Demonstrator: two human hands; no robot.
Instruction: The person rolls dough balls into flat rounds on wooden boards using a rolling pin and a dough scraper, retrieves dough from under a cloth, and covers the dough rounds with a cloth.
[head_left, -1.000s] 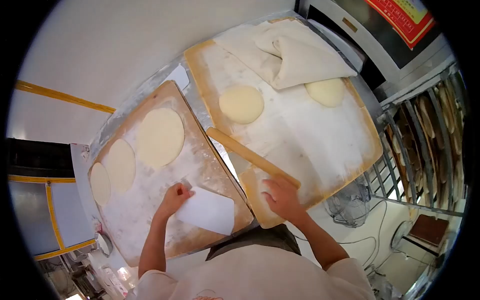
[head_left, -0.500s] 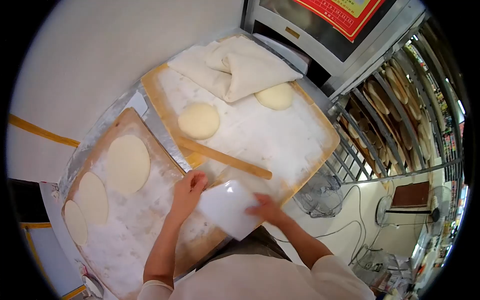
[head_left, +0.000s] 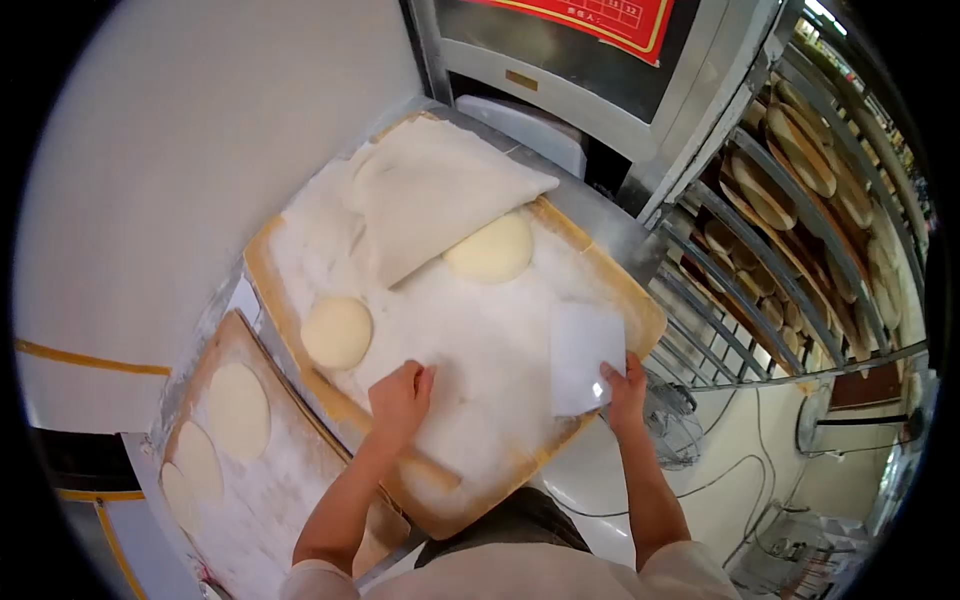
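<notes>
My right hand point(head_left: 627, 393) grips the lower right edge of a white plastic dough scraper point(head_left: 583, 358), which is held over the right side of a floured wooden board point(head_left: 645, 318). My left hand point(head_left: 400, 402) is closed above the board's near part; whatever its fingers hold, if anything, is hidden. A wooden rolling pin point(head_left: 433, 470) lies by the near edge, partly covered by my left forearm. One round dough piece point(head_left: 337, 333) rests left of centre. Another dough piece point(head_left: 492, 250) is partly under a folded white cloth point(head_left: 440, 195).
On the left, a second floured board point(head_left: 310, 470) carries flattened dough rounds point(head_left: 239, 412). A metal oven point(head_left: 560, 80) stands behind the table. At the right is a rack point(head_left: 800, 240) of bread-laden boards, with a fan point(head_left: 672, 425) below it.
The scraper in my right hand has moved right and farther over the board. My left hand has shifted from the gap between boards onto the main board. The view has turned and shifted.
</notes>
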